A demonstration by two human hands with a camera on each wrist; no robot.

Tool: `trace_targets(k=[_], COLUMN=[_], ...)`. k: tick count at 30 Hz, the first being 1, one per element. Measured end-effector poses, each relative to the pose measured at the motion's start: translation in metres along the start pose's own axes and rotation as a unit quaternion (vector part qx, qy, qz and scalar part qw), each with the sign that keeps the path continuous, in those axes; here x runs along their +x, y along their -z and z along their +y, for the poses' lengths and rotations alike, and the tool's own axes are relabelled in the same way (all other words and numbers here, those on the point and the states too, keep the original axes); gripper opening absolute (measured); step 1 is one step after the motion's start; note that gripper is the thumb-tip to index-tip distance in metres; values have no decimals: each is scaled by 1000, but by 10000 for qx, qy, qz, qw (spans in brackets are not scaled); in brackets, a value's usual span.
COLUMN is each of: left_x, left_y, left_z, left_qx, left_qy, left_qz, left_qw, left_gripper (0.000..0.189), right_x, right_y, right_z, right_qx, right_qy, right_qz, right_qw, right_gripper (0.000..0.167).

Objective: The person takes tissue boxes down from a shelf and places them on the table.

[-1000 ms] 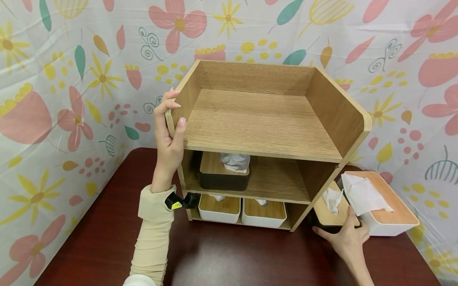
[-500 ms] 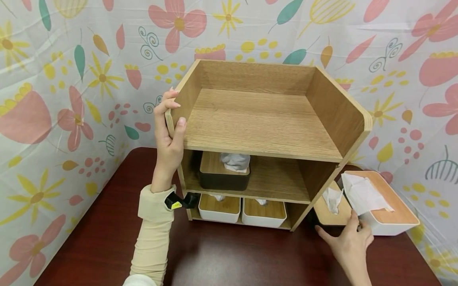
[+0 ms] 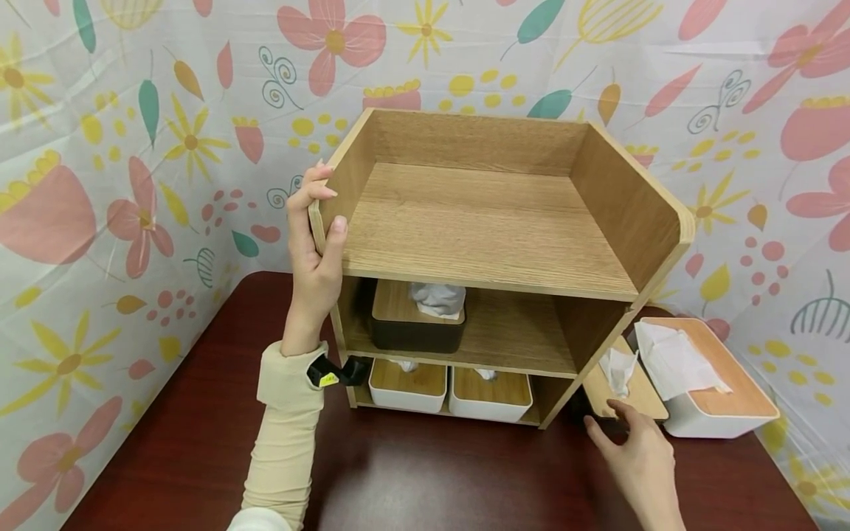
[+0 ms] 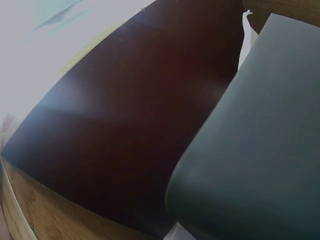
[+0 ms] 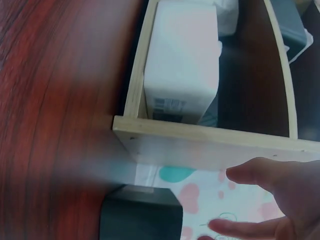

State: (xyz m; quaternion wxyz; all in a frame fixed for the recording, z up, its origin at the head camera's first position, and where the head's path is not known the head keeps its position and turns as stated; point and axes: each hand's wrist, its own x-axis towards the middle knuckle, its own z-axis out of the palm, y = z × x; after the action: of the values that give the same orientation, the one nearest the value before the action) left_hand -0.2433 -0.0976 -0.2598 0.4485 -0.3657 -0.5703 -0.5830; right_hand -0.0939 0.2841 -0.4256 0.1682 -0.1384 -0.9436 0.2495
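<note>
My left hand [image 3: 315, 265] grips the left side panel of a wooden shelf unit [image 3: 491, 228], thumb inside and fingers over the edge. To the right of the unit stands a black tissue box [image 3: 644, 391] with a wooden lid and a tissue poking out. My right hand [image 3: 637, 450] is over its near end, fingers loosely bent and thumb apart from them. In the right wrist view, thumb and fingers are spread with nothing between them, and the black box's dark side [image 5: 142, 215] shows at the bottom. A dark box [image 4: 250, 140] fills the right of the left wrist view.
A larger white tissue box [image 3: 724, 420] stands beside the black one. The middle shelf bears another black tissue box [image 3: 418, 337] at its left. Two white tissue boxes, the left [image 3: 408, 400] and the right [image 3: 491, 409], sit below on the dark red table [image 3: 398, 472] level shelf.
My right hand has loosened from the black tissue box's near end and shifted slightly left, fingers now over the lid. The left hand and the shelf unit stay in place.
</note>
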Motion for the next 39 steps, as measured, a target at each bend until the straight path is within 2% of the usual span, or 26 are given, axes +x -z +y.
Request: trace_targets(k=[6,9,17,25,33,35,39], left_x=[1,0,1,0,1,1,0], left_y=[-1,-1,0,-1,-1,-1,0], left_z=[1,1,1,1,1,0,0], left_qx=[5,3,-41,38,13,8,16], left_qy=[32,57,48,41,-5,-6,27], left_qz=[0,28,0,14,-41,-50,-23], left_qw=[10000,10000,10000,10000,10000,10000,10000], left_gripper=[29,29,29,30,29,29,29], right_x=[-6,-7,-13,-18,-19,-19,-19], right_y=[2,0,0,0,-3,-4,-8], right_z=[-10,-18,-49,-75,-96,-101,-114], right_qx=[92,145,667,1106,1423,1498,1709], right_qy=[445,683,1119,1585,1771,1889,2326], right_qz=[-210,-238,-79,83,-162,-58,367], right_qw=[9987,9973,9915,9811,9737,9705,9567], right_gripper=[20,13,12,17,18,21,27])
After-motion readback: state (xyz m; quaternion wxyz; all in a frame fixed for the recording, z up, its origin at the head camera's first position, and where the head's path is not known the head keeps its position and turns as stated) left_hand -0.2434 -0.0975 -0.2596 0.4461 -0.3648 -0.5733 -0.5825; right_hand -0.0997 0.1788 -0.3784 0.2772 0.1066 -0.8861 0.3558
